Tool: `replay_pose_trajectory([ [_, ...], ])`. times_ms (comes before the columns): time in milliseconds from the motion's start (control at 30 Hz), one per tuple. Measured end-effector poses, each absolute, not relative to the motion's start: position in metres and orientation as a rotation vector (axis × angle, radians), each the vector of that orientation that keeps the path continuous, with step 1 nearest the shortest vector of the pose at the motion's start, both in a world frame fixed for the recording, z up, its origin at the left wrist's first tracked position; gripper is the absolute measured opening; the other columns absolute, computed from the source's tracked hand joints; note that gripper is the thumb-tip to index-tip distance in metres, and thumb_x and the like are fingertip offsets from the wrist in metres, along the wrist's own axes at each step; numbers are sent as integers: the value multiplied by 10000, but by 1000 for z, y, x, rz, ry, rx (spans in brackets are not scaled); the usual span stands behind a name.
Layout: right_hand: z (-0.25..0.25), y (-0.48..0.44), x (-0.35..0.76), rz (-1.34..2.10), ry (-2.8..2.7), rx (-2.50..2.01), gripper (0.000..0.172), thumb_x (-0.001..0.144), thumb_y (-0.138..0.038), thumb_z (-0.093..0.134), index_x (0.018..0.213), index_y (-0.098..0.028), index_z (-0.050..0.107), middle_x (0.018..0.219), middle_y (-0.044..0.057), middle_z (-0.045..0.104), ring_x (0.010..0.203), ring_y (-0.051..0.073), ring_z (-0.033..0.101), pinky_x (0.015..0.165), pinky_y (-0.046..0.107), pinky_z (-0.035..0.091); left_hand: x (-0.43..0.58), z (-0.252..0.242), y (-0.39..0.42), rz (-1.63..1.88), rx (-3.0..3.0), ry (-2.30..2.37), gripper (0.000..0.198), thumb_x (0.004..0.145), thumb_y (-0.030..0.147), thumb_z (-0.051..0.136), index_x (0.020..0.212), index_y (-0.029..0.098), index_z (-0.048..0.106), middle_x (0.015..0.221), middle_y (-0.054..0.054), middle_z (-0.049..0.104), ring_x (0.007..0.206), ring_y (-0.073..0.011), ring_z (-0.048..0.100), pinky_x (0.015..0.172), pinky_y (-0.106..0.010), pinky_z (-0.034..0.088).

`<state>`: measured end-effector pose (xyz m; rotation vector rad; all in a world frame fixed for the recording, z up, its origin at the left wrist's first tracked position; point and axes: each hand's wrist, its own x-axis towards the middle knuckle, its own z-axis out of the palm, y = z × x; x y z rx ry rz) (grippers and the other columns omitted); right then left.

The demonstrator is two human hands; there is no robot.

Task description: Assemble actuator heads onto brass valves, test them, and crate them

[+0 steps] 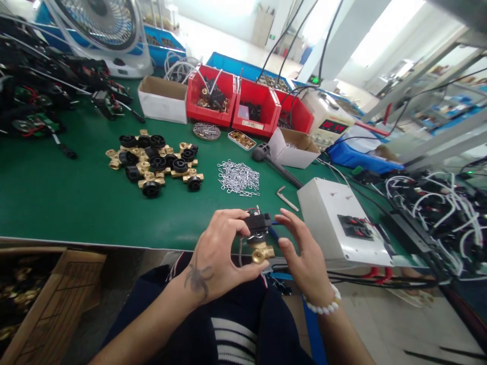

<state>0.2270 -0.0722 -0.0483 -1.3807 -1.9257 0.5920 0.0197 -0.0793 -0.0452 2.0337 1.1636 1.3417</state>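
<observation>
My left hand grips a brass valve fitting with a black housing on top, fingers on the housing and thumb under the brass. A metal clip seems to sit where the black part meets the brass. Wires run from the housing, one of them blue. My right hand is just to the right of the fitting with thumb and fingers apart; whether a fingertip touches the blue wire I cannot tell. Beyond the hands lies a pile of wire clips. Brass fittings with black caps are heaped to its left.
Red bins, an open white box and a fan line the back of the green table. A black hammer, a hex key and a grey control box are on the right. A carton stands lower left.
</observation>
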Motion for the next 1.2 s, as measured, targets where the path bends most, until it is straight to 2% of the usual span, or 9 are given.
replay_pose_trajectory([
  [133,-30,-90,201,1318,-1418,-1139,572,968,-458,502,1485,-286,326,1199,110,677,991,222,696,800,377,599,20,-31,-82,1333,2252,1090,423,738,333,816,987,213,496,1199,-122,609,1167,-271,559,987,-439,513],
  [233,-28,-97,193,1405,-1204,-1079,574,936,-460,568,1455,-309,374,1204,92,679,939,211,704,816,379,597,20,-24,-84,1312,2332,1061,391,764,409,786,971,213,520,1211,-121,620,1186,-274,562,1018,-440,504],
  [333,-31,-103,192,1502,-1136,-1043,583,915,-464,602,1434,-298,395,1136,79,702,890,202,712,820,379,593,23,-18,-88,1312,2341,1013,286,821,362,740,969,231,534,1148,-88,650,1167,-266,588,1022,-444,507],
  [400,-33,-106,192,1512,-1106,-1031,522,903,-431,632,1370,-307,435,1095,57,710,839,189,716,777,359,601,24,-15,-90,1307,2370,977,265,851,364,707,1009,239,534,1164,-86,646,1191,-268,577,1041,-451,496],
  [533,-32,-109,191,1434,-1090,-975,472,895,-452,632,1307,-358,420,1127,48,692,831,202,721,699,350,614,23,-10,-90,1291,2393,1011,416,834,494,680,1113,230,521,1341,-120,547,1336,-276,450,1119,-452,427],
  [667,-30,-109,192,1339,-1156,-868,455,903,-395,640,1300,-368,419,1187,52,673,1024,231,689,878,422,585,19,-10,-88,1251,2269,970,85,956,249,563,1037,228,546,1328,-71,560,1300,-169,490,1120,-328,426],
  [767,-31,-111,191,1273,-1173,-839,416,905,-382,643,1272,-366,446,1171,42,681,1045,224,682,956,442,549,23,-12,-90,1308,2235,950,100,932,132,581,982,217,566,1252,-50,601,1260,-145,516,1106,-292,427],
  [1033,-31,-113,183,1243,-1110,-868,386,915,-431,615,1266,-367,466,1123,36,705,981,220,702,864,391,587,33,-14,-95,1454,2137,990,106,891,96,630,925,192,598,1214,-41,620,1187,-157,565,1078,-310,440],
  [1200,-26,-113,181,1320,-1030,-825,364,916,-368,638,1264,-412,540,1197,-5,693,1084,212,669,982,411,530,32,-17,-96,1461,2071,1031,128,874,87,642,924,197,598,1217,-41,624,1180,-166,572,1052,-322,457],
])
